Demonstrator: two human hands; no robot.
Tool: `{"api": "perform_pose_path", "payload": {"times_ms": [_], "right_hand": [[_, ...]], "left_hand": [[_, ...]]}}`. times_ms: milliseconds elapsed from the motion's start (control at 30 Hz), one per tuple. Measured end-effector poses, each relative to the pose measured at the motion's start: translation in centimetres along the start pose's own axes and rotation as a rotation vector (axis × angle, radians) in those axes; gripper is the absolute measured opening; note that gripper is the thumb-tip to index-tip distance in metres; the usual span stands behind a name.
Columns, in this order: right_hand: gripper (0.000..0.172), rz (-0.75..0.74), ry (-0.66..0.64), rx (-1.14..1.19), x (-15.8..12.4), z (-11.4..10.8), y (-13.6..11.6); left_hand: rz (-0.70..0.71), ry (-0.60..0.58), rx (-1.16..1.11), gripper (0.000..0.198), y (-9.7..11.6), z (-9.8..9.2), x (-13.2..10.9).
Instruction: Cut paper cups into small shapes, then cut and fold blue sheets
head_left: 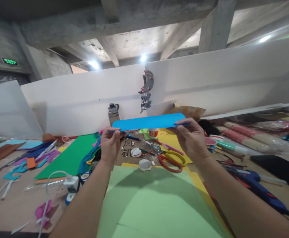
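Observation:
A bright blue sheet (148, 122), smooth like craft foam or card, is held up over the table, seen nearly edge-on. My left hand (111, 142) pinches its left end between thumb and fingers. At the opposite end my right hand (190, 138) grips the sheet the same way. Below lies a pale green sheet (149, 205) on top of yellow sheets. Just beyond its far edge are scissors with red and yellow handles (171, 162) and a white round lid (144, 165). A second white lid (136, 152) sits a little farther back.
On the right lie a blue glue gun (261, 190), a black flat object (278, 168) and wrapped stick bundles (248, 135). Leftward are a green sheet (67, 155), a white plug with cable (71, 183) and coloured scraps. A bottle (113, 114) and hanging moon ornament (147, 82) are behind.

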State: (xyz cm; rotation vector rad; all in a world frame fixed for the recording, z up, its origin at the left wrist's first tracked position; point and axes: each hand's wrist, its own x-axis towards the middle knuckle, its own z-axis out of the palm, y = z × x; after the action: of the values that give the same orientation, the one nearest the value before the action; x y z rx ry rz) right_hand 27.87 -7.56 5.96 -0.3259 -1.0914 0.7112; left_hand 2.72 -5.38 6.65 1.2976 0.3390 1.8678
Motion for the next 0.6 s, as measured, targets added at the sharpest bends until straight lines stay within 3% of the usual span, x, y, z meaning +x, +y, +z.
{"api": "perform_pose_path", "payload": {"times_ms": [133,300,600], "right_hand": [[0.025,-0.069,0.027,0.016,0.1,0.1,-0.8],[0.023,0.184,0.04,-0.012,0.1,-0.3,0.4],[0.033,0.472,0.111,0.018,0.2,-0.7,1.1]], "left_hand": [[-0.002,-0.058,0.028,0.033,0.2,0.1,-0.1],[-0.149,-0.047,0.073,0.032,-1.5,-1.3,0.1],[-0.32,-0.032,0.128,0.033,-2.8,-2.7,-0.1]]}}
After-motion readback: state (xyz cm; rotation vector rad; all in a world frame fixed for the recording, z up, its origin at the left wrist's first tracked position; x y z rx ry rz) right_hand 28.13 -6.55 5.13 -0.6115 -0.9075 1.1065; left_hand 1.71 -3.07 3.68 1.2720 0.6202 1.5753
